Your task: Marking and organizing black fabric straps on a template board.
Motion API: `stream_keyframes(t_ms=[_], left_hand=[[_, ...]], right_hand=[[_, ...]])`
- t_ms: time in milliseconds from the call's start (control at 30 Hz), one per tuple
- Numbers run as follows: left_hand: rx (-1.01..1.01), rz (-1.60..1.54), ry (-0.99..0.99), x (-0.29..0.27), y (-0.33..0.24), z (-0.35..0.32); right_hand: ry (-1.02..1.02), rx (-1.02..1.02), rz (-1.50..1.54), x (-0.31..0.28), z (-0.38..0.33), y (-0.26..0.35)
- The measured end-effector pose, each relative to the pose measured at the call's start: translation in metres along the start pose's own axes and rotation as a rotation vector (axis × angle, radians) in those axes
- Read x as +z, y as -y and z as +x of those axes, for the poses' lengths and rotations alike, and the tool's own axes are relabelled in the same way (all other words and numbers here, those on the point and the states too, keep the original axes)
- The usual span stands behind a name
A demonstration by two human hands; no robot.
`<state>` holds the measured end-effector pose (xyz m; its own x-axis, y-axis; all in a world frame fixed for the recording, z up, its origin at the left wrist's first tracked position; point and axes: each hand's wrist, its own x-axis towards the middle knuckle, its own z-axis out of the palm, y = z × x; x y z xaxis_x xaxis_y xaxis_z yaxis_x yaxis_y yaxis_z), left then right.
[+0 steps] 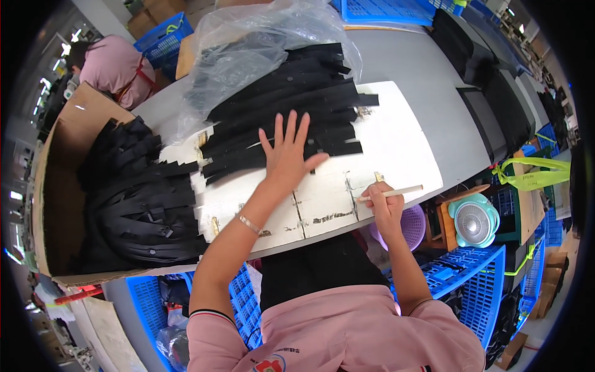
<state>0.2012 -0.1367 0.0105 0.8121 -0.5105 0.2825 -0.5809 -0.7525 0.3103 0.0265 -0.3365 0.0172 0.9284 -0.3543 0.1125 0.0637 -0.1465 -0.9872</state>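
Note:
My left hand (287,152) lies flat with fingers spread on a fanned pile of black straps (291,102) that rests on a worn white board (396,149). My right hand (384,201) is closed around a thin pale stick (396,191) at the board's near right edge. A clear plastic bag (248,49) lies crumpled over the far end of the strap pile. A metal bracelet (250,224) sits on my left wrist.
A cardboard box (62,155) full of black straps stands at my left. Another person in a pink top (114,65) works at the far left. Blue crates (471,285) sit below the grey table (421,68); a small teal fan (474,218) and purple basket (414,224) sit at the right.

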Motion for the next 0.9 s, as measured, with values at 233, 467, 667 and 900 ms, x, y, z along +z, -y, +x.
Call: stream_keyframes(t_ms=[233,467,667,900], left_hand=[[-0.039,0.03,-0.169,0.005,0.06,0.075],[-0.138,-0.362,-0.356,0.006,0.068,0.092],[-0.588,-1.109,-0.629,-0.027,0.075,0.108],[-0.541,-1.377,-0.697,-0.061,0.082,0.113]], right_hand=[[0.032,0.062,0.023,0.007,0.004,0.013],[0.401,-0.495,-0.537,0.026,0.059,0.024],[0.485,-0.91,-0.989,0.09,0.149,0.002],[0.345,-0.917,-1.025,0.133,0.247,-0.01]])
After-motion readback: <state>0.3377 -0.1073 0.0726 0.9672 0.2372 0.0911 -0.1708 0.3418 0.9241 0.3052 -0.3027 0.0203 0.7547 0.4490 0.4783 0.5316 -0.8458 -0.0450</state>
